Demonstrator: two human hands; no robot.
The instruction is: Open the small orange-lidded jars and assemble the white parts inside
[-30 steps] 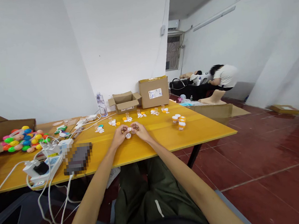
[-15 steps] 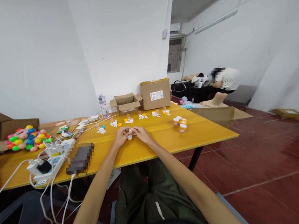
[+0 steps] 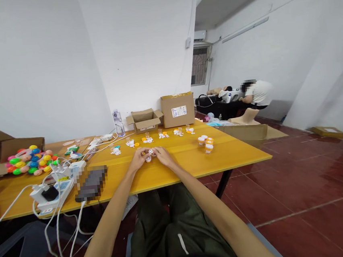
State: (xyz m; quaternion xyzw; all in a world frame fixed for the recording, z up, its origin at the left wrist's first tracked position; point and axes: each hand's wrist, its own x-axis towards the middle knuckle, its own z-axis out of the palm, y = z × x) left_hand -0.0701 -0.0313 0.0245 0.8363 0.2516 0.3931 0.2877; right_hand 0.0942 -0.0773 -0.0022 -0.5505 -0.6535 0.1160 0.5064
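Observation:
Near the table's front, my left hand (image 3: pixel 138 160) and my right hand (image 3: pixel 163 156) meet with their fingers closed. A small white wheel-shaped piece (image 3: pixel 150 151) with holes shows between the fingertips of both. Just below my left fingers is a small white-topped item (image 3: pixel 148 159), mostly hidden; whether a finger touches it I cannot tell. Beyond the hands lies a row of small piles of white pieces (image 3: pixel 116 151) with coloured rings and clear cups (image 3: pixel 160 132). Orange-and-white lidded jars (image 3: pixel 209 148) are grouped to the right of my right hand.
An open carton (image 3: pixel 145 125) and a closed carton (image 3: pixel 178 111) stand at the back beside a water bottle (image 3: pixel 118 123). Left are colourful plastic eggs (image 3: pixel 31 160), power strips (image 3: pixel 58 194) with cables and a phone (image 3: pixel 92 183). A person (image 3: pixel 259 92) bends over far right.
The white piece between my fingers has turned to show its holed face more plainly. Both hands stay in nearly the same place; the view has shifted slightly.

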